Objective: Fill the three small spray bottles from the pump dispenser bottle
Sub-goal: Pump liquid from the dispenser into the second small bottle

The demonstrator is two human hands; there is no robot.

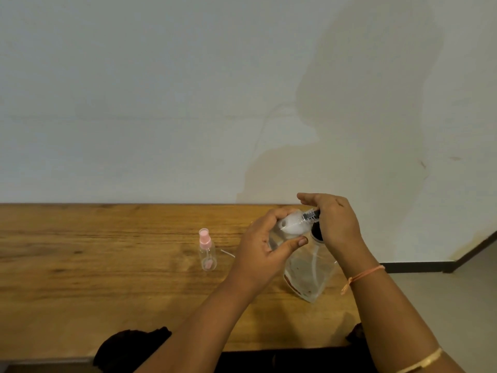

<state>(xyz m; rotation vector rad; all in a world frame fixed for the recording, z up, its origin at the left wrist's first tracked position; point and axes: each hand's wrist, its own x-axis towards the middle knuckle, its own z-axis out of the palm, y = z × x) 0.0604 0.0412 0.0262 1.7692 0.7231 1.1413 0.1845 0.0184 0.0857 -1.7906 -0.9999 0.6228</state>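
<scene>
A clear pump dispenser bottle (pixel 309 275) stands on the wooden table (pixel 107 265), with a tube inside and a dark neck. My left hand (pixel 265 244) holds a small white spray bottle (pixel 291 224) on its side just above that neck. My right hand (pixel 334 224) is closed around the dark pump head (pixel 313 214), whose tip meets the small bottle's mouth. A second small clear spray bottle with a pink cap (pixel 207 250) stands upright on the table to the left, apart from both hands. No third small bottle is visible.
A thin clear stick-like piece (pixel 228 253) lies on the table between the pink-capped bottle and my left hand. A pale wall rises behind the table. The table's right edge is just beyond the dispenser, with floor past it. Dark cloth lies at the near edge.
</scene>
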